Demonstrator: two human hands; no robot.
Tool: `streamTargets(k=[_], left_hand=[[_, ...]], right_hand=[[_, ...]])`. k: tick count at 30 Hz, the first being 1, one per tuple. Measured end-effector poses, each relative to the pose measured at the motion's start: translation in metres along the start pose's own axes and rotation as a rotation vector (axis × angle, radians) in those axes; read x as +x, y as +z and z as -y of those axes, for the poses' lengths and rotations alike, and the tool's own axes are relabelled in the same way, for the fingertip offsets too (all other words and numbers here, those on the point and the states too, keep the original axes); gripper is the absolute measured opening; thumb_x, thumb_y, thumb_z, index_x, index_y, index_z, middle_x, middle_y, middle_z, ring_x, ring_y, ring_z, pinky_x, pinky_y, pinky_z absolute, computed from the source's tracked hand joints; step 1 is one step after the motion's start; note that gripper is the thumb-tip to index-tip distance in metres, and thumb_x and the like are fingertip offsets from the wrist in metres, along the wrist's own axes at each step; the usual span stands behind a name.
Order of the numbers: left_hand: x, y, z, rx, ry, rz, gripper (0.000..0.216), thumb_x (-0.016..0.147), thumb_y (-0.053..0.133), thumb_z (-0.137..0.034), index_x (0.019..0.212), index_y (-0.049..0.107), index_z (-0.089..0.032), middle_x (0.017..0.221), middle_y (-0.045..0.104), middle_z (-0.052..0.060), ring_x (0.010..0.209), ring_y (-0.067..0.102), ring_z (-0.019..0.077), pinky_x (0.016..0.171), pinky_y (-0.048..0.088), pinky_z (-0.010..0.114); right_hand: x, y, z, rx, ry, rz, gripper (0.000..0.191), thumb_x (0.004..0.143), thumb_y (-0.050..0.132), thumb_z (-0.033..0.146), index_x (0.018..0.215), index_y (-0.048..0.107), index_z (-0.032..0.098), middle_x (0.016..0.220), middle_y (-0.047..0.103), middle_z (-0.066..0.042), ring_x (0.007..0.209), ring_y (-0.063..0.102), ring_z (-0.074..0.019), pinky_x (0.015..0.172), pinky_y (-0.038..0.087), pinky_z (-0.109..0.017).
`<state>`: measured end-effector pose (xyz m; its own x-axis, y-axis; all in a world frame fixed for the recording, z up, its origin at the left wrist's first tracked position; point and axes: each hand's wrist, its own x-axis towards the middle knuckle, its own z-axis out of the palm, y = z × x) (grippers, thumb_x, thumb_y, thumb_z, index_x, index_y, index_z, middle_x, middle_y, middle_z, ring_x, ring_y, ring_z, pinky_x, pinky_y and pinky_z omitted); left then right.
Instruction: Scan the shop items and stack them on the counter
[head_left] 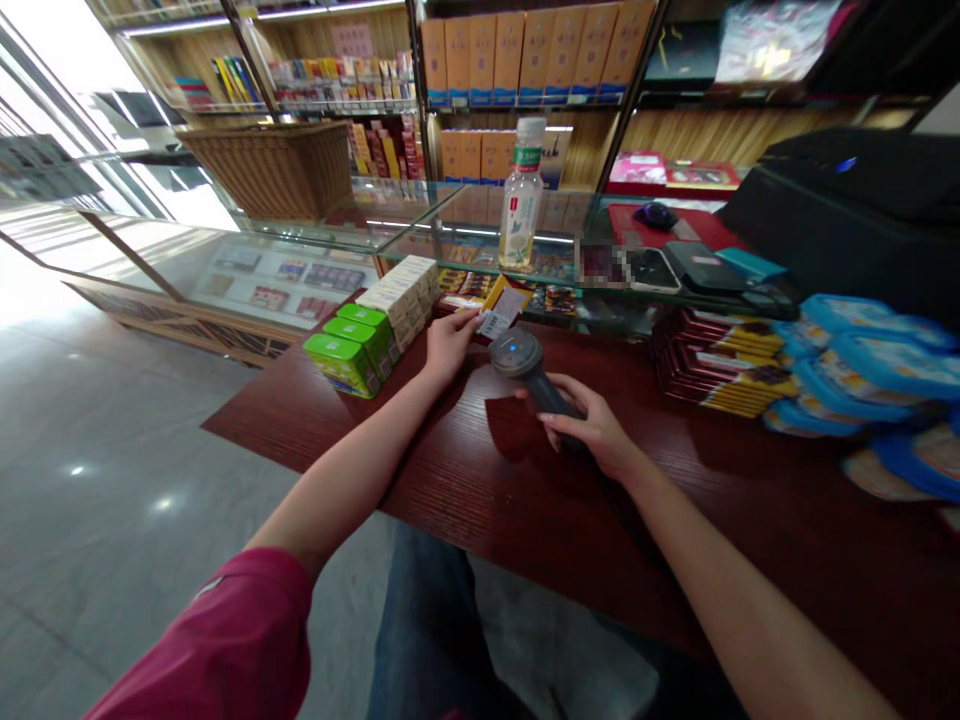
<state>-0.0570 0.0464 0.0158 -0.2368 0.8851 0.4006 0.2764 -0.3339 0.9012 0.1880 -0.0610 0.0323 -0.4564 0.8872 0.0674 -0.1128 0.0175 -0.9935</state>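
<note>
Pinched in the fingers of my left hand (450, 345) is a flat yellow packet (507, 302) with a pale back and what looks like a barcode label, tilted up above the dark red-brown wooden counter (450, 460). My right hand (592, 422) is wrapped around the handle of a grey handheld barcode scanner (529, 365), whose round head shows a small blue light. The scanner's head is close to the packet's lower edge. Left of my left hand stand green boxes (349, 345) and a row of cream-coloured boxes (405, 290).
A drink bottle (523, 200) stands on the glass display case (465, 225). To the right are stacked dark red and yellow packets (716, 365) and blue-lidded containers (862, 365). A phone (654, 270) and a mouse (655, 215) lie at the back right; a wicker basket (277, 165) stands back left.
</note>
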Motion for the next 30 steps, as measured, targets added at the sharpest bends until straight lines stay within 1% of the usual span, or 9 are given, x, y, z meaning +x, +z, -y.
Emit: streamTargets(k=[5,9,12,15,17,20,22,24,30], left_hand=[[-0.001,-0.001,0.001,0.003,0.033,0.026,0.024,0.090,0.070,-0.024,0.112,0.081,-0.018,0.115,0.079,0.004,0.108,0.075,0.0244,0.100,0.055,0.035],[-0.001,0.000,0.003,0.020,0.030,0.039,0.024,0.093,0.066,-0.024,0.112,0.080,-0.019,0.111,0.080,0.003,0.105,0.075,0.0241,0.094,0.057,0.032],[-0.002,-0.001,0.000,0.032,0.035,0.030,0.024,0.091,0.069,-0.023,0.111,0.081,-0.018,0.112,0.080,0.004,0.107,0.075,0.0247,0.096,0.057,0.034],[-0.005,-0.003,-0.008,0.081,0.071,-0.014,0.021,0.089,0.072,-0.022,0.108,0.082,-0.020,0.111,0.080,0.004,0.108,0.075,0.0249,0.101,0.055,0.035],[-0.009,-0.003,-0.015,0.118,0.118,-0.038,0.021,0.089,0.073,-0.021,0.108,0.082,-0.021,0.110,0.081,0.003,0.107,0.076,0.0249,0.100,0.056,0.035],[-0.015,0.006,-0.028,0.165,0.211,-0.039,0.023,0.090,0.072,-0.021,0.111,0.081,-0.024,0.109,0.081,0.001,0.104,0.076,0.0237,0.097,0.057,0.033],[-0.021,0.020,-0.041,0.207,0.292,0.002,0.025,0.092,0.070,-0.020,0.113,0.080,-0.027,0.109,0.081,0.000,0.102,0.077,0.0226,0.094,0.058,0.031],[-0.028,0.043,-0.057,0.246,0.397,0.068,0.027,0.094,0.068,-0.021,0.117,0.079,-0.030,0.113,0.080,0.000,0.102,0.077,0.0219,0.091,0.058,0.030],[-0.056,0.140,-0.113,0.419,0.697,0.308,0.033,0.101,0.059,-0.024,0.129,0.072,-0.035,0.127,0.075,-0.001,0.114,0.074,0.0197,0.091,0.057,0.027]], right_hand=[[0.000,0.001,0.001,-0.016,0.012,-0.004,0.054,0.074,0.083,0.033,0.123,0.062,0.022,0.116,0.076,-0.011,0.058,0.057,-0.0114,0.049,0.049,-0.027],[-0.001,-0.001,-0.001,-0.028,0.005,-0.004,0.053,0.075,0.084,0.032,0.122,0.063,0.022,0.118,0.076,-0.012,0.057,0.057,-0.0116,0.050,0.049,-0.027],[-0.001,-0.001,-0.001,-0.009,-0.019,-0.010,0.054,0.076,0.083,0.034,0.125,0.061,0.022,0.122,0.075,-0.013,0.056,0.058,-0.0115,0.050,0.051,-0.029],[-0.003,0.000,0.000,0.019,-0.067,-0.067,0.053,0.077,0.082,0.034,0.124,0.061,0.024,0.123,0.075,-0.012,0.054,0.058,-0.0112,0.051,0.052,-0.029],[-0.009,-0.002,0.001,0.044,-0.098,-0.126,0.051,0.077,0.082,0.034,0.123,0.062,0.024,0.122,0.075,-0.011,0.054,0.058,-0.0108,0.050,0.051,-0.029],[-0.030,-0.017,0.002,0.076,-0.103,-0.217,0.050,0.076,0.082,0.035,0.121,0.062,0.023,0.121,0.075,-0.012,0.051,0.058,-0.0102,0.047,0.050,-0.028],[-0.051,-0.035,0.003,0.078,-0.088,-0.281,0.051,0.075,0.083,0.035,0.119,0.063,0.022,0.120,0.076,-0.013,0.047,0.059,-0.0105,0.044,0.049,-0.028],[-0.076,-0.055,0.007,0.060,-0.082,-0.344,0.048,0.075,0.083,0.036,0.117,0.064,0.021,0.121,0.076,-0.013,0.046,0.061,-0.0115,0.043,0.048,-0.028],[-0.145,-0.104,0.024,0.027,-0.093,-0.493,0.042,0.078,0.081,0.038,0.113,0.068,0.020,0.126,0.074,-0.015,0.047,0.064,-0.0121,0.044,0.050,-0.028]])
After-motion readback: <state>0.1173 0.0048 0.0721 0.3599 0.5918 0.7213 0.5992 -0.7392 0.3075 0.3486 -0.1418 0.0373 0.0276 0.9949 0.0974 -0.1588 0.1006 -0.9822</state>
